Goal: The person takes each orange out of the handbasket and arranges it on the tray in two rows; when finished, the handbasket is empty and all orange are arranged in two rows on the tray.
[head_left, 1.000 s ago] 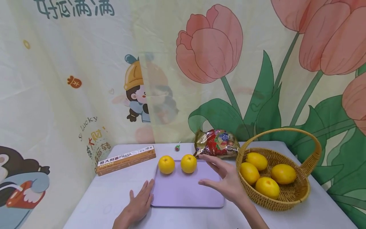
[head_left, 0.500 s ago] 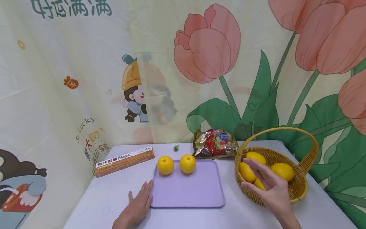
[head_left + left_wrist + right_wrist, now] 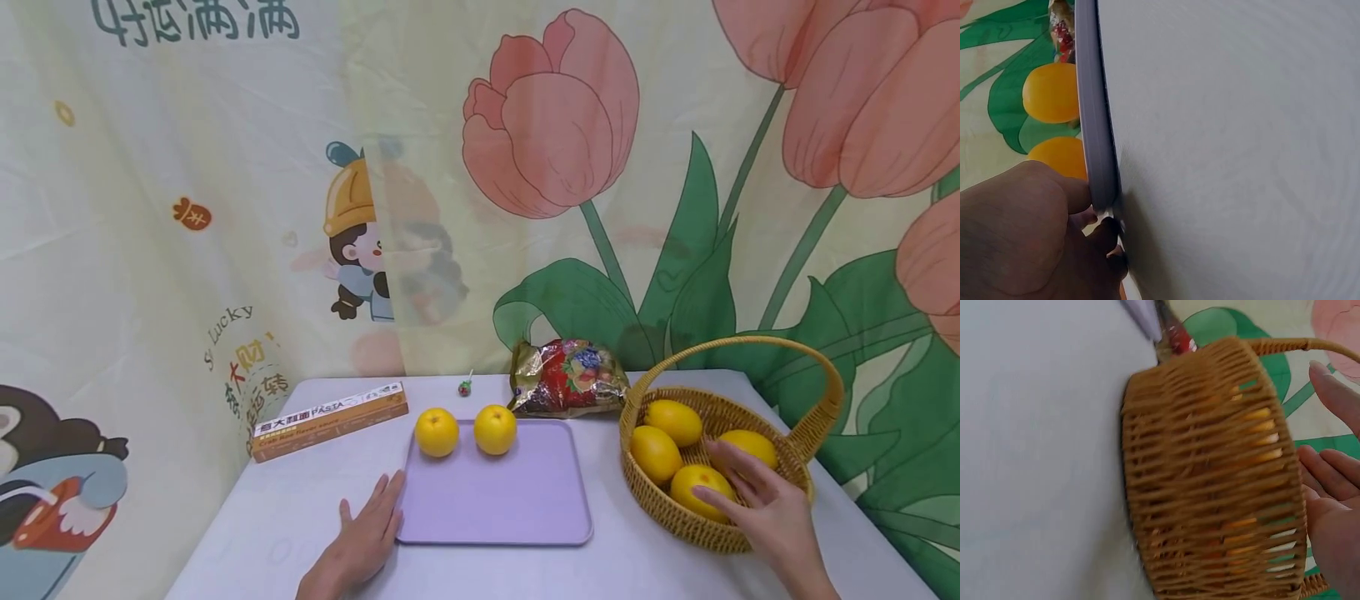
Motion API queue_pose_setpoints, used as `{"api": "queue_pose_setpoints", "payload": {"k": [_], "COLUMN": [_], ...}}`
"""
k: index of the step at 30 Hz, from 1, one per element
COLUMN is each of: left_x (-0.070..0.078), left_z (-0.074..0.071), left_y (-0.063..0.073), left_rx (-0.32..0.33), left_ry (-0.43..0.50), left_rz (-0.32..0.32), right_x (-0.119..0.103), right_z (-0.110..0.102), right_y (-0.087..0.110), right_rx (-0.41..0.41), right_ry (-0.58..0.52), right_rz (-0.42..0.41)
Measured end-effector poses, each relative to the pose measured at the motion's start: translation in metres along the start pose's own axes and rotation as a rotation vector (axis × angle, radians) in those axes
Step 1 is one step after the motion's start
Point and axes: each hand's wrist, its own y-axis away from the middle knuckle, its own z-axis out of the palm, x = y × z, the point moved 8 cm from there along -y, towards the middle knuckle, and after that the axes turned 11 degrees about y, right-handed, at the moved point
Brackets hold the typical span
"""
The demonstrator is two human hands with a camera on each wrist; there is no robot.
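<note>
My left hand [image 3: 363,533] lies with straight fingers against the left edge of a lilac tray [image 3: 495,504]; in the left wrist view those fingers meet the tray's rim [image 3: 1095,112]. Two oranges, one on the left [image 3: 437,432] and one on the right [image 3: 495,429], sit side by side at the tray's far edge. Over the right part of a wicker basket [image 3: 675,527] hovers my right hand [image 3: 772,512], thumb and fingers spread. Several yellow-orange fruits [image 3: 672,422] lie inside; the hand overlaps the front one [image 3: 697,483] and the right one [image 3: 753,446] in the head view.
A pasta box [image 3: 330,421] lies at the back left. Behind the tray are a small red-and-green lollipop [image 3: 465,387] and a shiny red-gold bag [image 3: 570,377]. The basket's tall handle [image 3: 738,340] arches above its far side. A printed curtain hangs behind the table.
My right hand has moved rightward from above the tray to the basket, fingers still spread. The left hand stays at the tray's edge, and the fruits have not moved.
</note>
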Motion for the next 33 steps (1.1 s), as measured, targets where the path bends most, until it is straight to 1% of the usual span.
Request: {"api": "queue_pose_setpoints", "payload": {"k": [3,6,9,13,17,19,21,26,30,33], "left_x": [0.000,0.001,0.001,-0.001,-0.002,-0.002,-0.004,-0.003,-0.001,-0.001], "left_z": [0.000,0.000,0.000,0.000,0.000,0.000,0.001,0.002,0.001,0.002], "left_y": [0.001,0.000,-0.001,-0.002,-0.001,-0.001,-0.001,-0.001,-0.001,-0.001], "left_rx": [0.001,-0.002,-0.006,0.002,0.013,0.017,0.015,0.011,0.012,0.013], "left_ry": [-0.006,-0.003,-0.006,-0.007,0.001,0.004,-0.004,-0.014,-0.007,0.001], "left_rz": [0.007,0.002,-0.009,-0.008,0.008,0.011,0.005,-0.004,0.016,0.025], "right_x": [0.009,0.010,0.010,0.009,0.007,0.008,0.008,0.010,0.011,0.013], "right_z": [0.000,0.000,0.000,0.002,0.004,0.005,0.006,0.006,0.004,0.004], "right_y": [-0.003,-0.007,-0.011,-0.016,-0.023,-0.027,-0.029,-0.031,-0.030,-0.028], "right_rx": [-0.039,-0.075,-0.136,-0.209,-0.259,-0.282,-0.300,-0.306,-0.289,-0.279], "right_ry": [0.036,0.080,0.129,0.227,0.339,0.380,0.398,0.406,0.393,0.380], "right_rz": [0.020,0.005,-0.003,-0.012,-0.044,-0.051,-0.047,-0.042,-0.040,-0.020]}}
